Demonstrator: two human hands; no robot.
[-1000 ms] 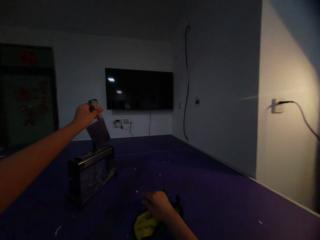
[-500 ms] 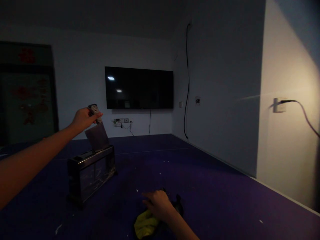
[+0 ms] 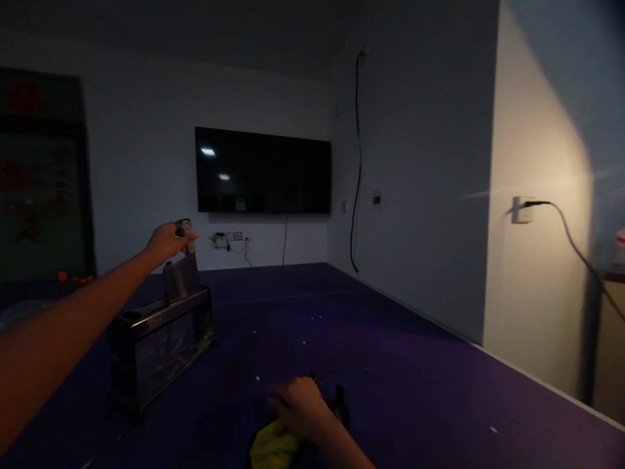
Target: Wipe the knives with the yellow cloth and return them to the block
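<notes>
My left hand [image 3: 168, 240] pinches the metal-looking top piece [image 3: 186, 229] of a flat translucent panel [image 3: 181, 277]. The panel's lower end is in the top slot of a long dark box with clear sides [image 3: 168, 348], which looks like a glass toaster. How deep it reaches is hard to see in the dim light. Lower in the view, my right hand [image 3: 300, 405] is over a yellow cloth [image 3: 275, 445] and a dark object [image 3: 340, 407] beside it. Its fingers are somewhat apart and point left; no held thing shows in them.
Small white scraps [image 3: 493, 429] lie scattered over the purple tabletop [image 3: 390, 365]. A television [image 3: 263, 172] hangs on the far wall above sockets and cables. At right, a cord [image 3: 571, 225] runs from a wall socket [image 3: 522, 210]. Clear plastic [image 3: 22, 312] lies at far left.
The panel in my left hand has come down and stands more upright in the slot. My right hand stays by the yellow cloth. The view has turned slightly right.
</notes>
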